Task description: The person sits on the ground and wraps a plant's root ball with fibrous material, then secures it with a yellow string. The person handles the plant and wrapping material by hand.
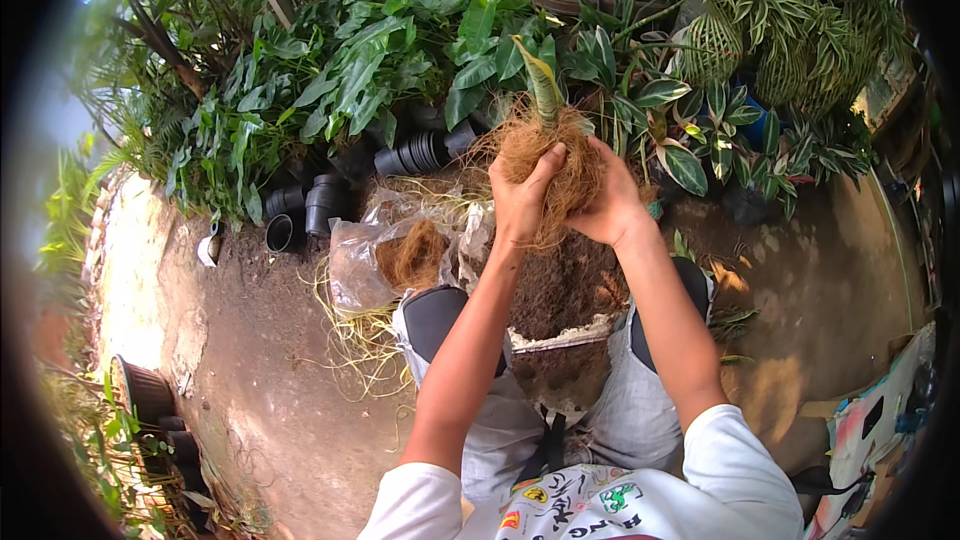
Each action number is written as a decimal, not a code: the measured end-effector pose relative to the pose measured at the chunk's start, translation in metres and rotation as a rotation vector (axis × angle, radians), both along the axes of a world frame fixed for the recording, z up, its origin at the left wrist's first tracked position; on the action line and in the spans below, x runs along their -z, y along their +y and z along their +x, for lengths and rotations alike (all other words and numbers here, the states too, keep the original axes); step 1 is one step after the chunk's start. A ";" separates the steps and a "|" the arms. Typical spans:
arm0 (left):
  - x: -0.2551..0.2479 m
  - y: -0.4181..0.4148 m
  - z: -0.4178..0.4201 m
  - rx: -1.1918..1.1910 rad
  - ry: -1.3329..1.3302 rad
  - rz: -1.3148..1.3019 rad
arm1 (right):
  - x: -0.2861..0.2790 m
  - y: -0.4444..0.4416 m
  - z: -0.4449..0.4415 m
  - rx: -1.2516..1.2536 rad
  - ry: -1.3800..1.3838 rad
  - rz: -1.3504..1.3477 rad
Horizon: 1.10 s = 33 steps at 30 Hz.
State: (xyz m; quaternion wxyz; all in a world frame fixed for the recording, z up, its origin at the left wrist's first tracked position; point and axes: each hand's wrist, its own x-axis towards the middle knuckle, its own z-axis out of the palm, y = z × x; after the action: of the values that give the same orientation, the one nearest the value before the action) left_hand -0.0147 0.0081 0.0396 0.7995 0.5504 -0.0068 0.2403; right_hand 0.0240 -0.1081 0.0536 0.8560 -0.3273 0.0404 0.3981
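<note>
Both hands hold a bundle of brown coconut fibre [559, 176] up in front of me, above a heap of dark soil. A snake plant leaf [545, 90], green with yellow edges, stands upright out of its top. My left hand [521, 199] grips the bundle from the left, the thumb across its front. My right hand [615, 199] supports it from the right, its fingertips partly hidden behind the fibre. The dark soil [566, 285] lies on a pale sack [577, 336] between my knees. An open clear plastic bag [352, 262] with more loose fibre [416, 253] is beside my left knee.
Black plastic pots [326, 202] lie along the edge of dense leafy plants [367, 52]. Yellowish strings [367, 360] are strewn on the ground by the bag. A ribbed pot [142, 390] stands at the far left. Variegated plants [682, 165] grow at the right.
</note>
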 end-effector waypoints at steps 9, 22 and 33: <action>0.001 -0.004 0.002 0.003 0.007 0.077 | 0.005 0.008 -0.003 0.110 -0.064 0.037; 0.005 0.057 0.008 -0.075 -0.001 -0.404 | 0.015 -0.010 0.017 -0.064 -0.138 -0.288; -0.012 0.058 -0.020 0.048 0.009 -0.027 | 0.022 -0.015 0.014 -0.608 -0.277 -0.086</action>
State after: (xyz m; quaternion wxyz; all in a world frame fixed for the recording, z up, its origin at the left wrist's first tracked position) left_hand -0.0348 0.0662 0.0513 0.8124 0.5405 -0.0132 0.2184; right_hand 0.0381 -0.1227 0.0313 0.6809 -0.4111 -0.1593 0.5848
